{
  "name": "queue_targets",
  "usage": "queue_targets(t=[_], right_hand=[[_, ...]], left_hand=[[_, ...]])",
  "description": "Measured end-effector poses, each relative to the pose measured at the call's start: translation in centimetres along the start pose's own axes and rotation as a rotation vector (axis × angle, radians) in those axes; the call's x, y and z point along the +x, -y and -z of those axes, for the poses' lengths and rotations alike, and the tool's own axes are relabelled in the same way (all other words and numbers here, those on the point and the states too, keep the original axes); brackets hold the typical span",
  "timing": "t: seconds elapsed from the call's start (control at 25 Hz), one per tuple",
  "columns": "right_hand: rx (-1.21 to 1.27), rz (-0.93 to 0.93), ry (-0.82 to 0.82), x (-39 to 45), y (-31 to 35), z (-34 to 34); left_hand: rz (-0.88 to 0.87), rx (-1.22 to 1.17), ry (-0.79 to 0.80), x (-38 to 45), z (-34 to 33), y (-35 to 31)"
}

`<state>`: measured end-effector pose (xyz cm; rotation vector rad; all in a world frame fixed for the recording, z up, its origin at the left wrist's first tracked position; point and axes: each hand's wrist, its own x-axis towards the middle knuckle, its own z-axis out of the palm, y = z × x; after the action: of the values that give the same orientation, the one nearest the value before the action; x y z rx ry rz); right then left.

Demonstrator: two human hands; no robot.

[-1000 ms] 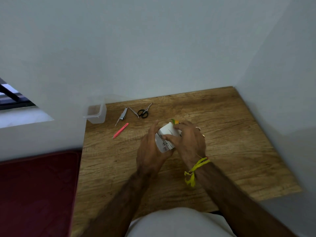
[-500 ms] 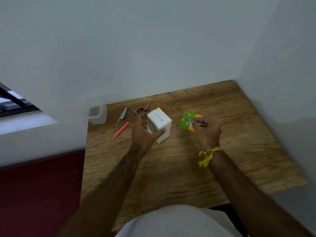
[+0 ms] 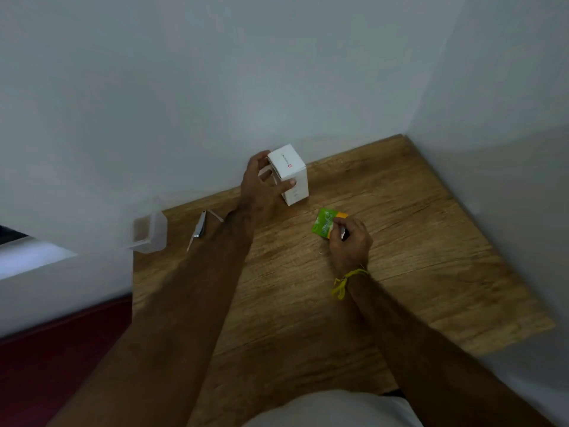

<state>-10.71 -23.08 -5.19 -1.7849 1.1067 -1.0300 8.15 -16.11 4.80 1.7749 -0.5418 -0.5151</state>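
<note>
A white cardboard box (image 3: 292, 174) stands upright at the back of the wooden table (image 3: 415, 257), close to the wall. My left hand (image 3: 261, 183) grips it from the left side, thumb on its front face and fingers behind. A small green and orange sachet (image 3: 324, 222) lies on or just above the table in front of the box. My right hand (image 3: 349, 241) pinches the sachet's right edge between thumb and fingers. A yellow band is tied round my right wrist.
A clear plastic container (image 3: 149, 231) sits at the table's back left corner. A metal nail clipper (image 3: 199, 228) lies beside it, partly hidden by my left forearm. Walls close off the back and right. A dark red surface (image 3: 55, 349) lies left of the table.
My left hand carried the white box from the table's middle back to the wall. My right hand pulled the sachet away from the box and now holds it lower, near the tabletop.
</note>
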Motion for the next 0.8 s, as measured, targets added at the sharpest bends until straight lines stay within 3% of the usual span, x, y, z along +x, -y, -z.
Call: queue_targets(t=[0.52, 0.8], right_hand=[[-0.080, 0.079, 0.022, 0.2, -0.4, -0.4], [-0.061, 0.061, 0.027, 0.2, 0.1, -0.3]], left_hand=[[-0.053, 0.053, 0.086, 3.7, -1.4, 2.2], [-0.045, 0.163, -0.018, -5.3, 1.1, 2.4]])
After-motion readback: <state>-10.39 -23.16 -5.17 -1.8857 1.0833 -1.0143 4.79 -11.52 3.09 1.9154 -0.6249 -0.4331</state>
